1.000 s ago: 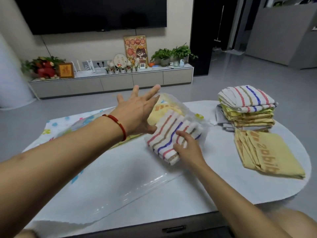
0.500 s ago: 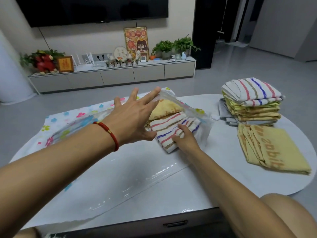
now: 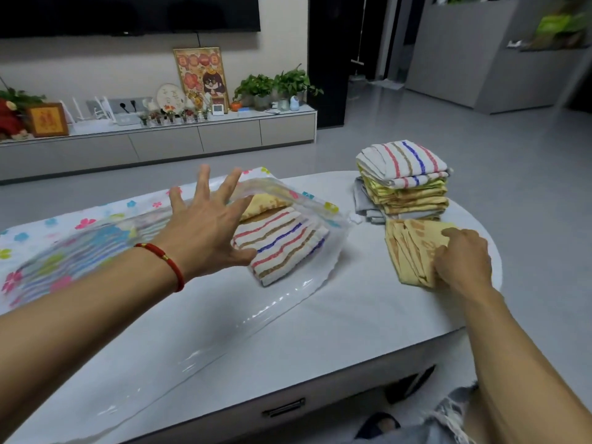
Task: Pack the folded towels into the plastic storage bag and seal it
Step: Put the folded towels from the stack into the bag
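You are partway through the packing. A striped towel (image 3: pixel 282 243) and a yellow towel (image 3: pixel 261 203) behind it already lie inside the clear plastic storage bag (image 3: pixel 179 315), close to its open mouth, which faces the towel stack. Your left hand (image 3: pixel 208 225) is spread wide, fingers apart, lifting the bag's upper flap by the flower-printed edge so the opening stays clear. Your right hand (image 3: pixel 461 261) rests on the loose folded yellow towel (image 3: pixel 413 248) lying on the table just right of the bag; the fingers curl onto its near edge, but whether they have clamped on it yet, I cannot tell.

Much is left, by my reading: that yellow towel, then the stack of folded towels (image 3: pixel 403 184) beyond it, topped by another striped one, with yellow and grey ones beneath. The bag's long left part looks flat and unfilled, and sealing has not begun.

You work on a pale, smooth, rounded-end table (image 3: pixel 368 315) with a drawer handle on its front. Beyond it lies a grey floor, then a low cabinet (image 3: pixel 192 139) carrying potted plants, a framed picture and small ornaments under a wall-mounted television (image 3: pixel 128 14).
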### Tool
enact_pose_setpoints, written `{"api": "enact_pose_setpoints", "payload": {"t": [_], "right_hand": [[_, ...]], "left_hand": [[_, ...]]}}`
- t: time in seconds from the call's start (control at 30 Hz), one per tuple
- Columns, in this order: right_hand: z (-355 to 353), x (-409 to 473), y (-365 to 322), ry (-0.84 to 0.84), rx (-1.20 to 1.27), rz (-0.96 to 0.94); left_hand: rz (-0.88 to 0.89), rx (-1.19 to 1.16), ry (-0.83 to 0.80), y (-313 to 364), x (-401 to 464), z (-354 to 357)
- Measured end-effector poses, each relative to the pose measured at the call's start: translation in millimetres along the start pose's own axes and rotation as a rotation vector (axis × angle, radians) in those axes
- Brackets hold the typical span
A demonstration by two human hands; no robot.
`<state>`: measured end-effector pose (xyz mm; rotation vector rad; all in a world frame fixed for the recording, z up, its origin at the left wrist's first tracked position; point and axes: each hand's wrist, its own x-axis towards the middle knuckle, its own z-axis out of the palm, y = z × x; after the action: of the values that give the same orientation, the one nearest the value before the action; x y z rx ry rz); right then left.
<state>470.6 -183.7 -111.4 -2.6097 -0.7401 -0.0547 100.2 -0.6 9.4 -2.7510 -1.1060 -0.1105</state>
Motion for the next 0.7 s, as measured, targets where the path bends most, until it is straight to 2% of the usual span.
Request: {"api": "enact_pose_setpoints", "payload": {"t": [0.1, 0.2, 0.27, 0.4, 0.5, 0.57, 0.7], "right_hand": [[15, 21, 24, -0.189, -0.016, 0.21], [20, 36, 31, -0.174, 0.024, 0.235], [12, 43, 32, -0.2, 0.103, 0.218], [4, 46, 36, -0.423, 0.269, 0.13], [0, 38, 37, -0.52, 0.591, 0.183], [-14, 28, 39, -0.653, 0.783, 0.216], [-47, 7, 43, -0.899, 0.975, -0.029]], "left_hand": [[-0.009, -0.001, 0.003, 1, 2, 0], [-0.017, 0.011, 0.012, 1, 2, 0], [-0.02, 0.016, 0.016, 1, 2, 0], [-0.017, 0.035, 0.006, 4, 2, 0], [-0.017, 0.058, -0.011, 5, 0, -1], [-0.015, 0.05, -0.023, 6, -1, -2], [-0.023, 0.035, -0.037, 6, 4, -7]]}}
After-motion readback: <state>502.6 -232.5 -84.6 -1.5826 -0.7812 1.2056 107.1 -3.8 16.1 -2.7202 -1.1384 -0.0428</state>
